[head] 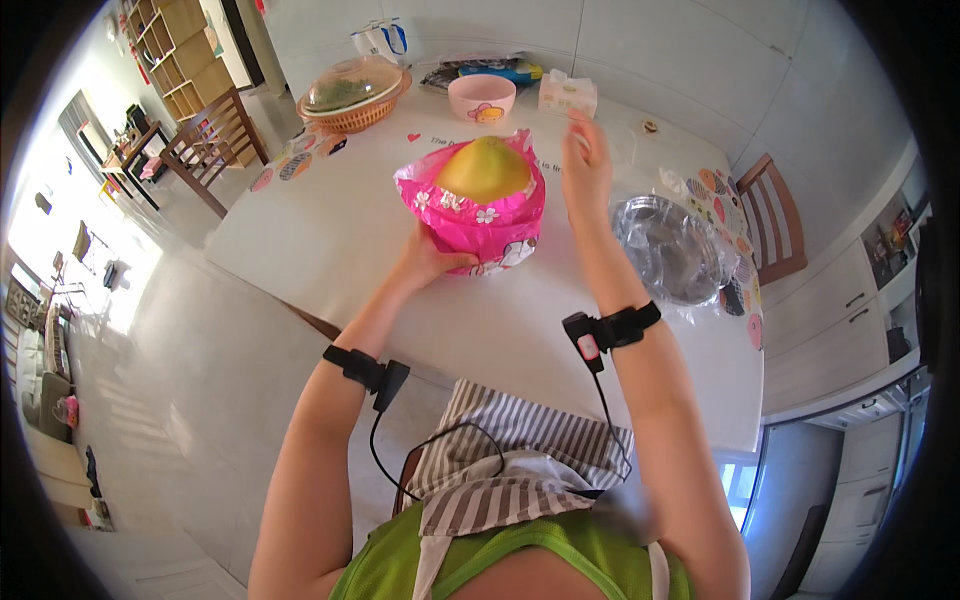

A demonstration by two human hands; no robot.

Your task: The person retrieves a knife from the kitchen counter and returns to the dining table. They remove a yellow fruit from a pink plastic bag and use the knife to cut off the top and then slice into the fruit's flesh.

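A yellow-green pomelo (484, 169) rises out of a bright pink plastic bag (480, 229) with white flowers, near the middle of the table. My left hand (433, 255) holds the bag low on its left side, the thumb across the front. To the right of the bag, my right hand (586, 157) is raised apart from it with nothing visible in it; its fingers are slightly blurred and look bent. Right of my right forearm lies a round steel basin (667, 244) wrapped in clear plastic.
Behind the bag stand a pink bowl (482, 97), a tissue pack (568, 94) and some plastic packages (499, 71). An orange basket (352, 116) with a clear lid is at the back left. Wooden chairs stand left (214, 146) and right (776, 217) of the white table (315, 225).
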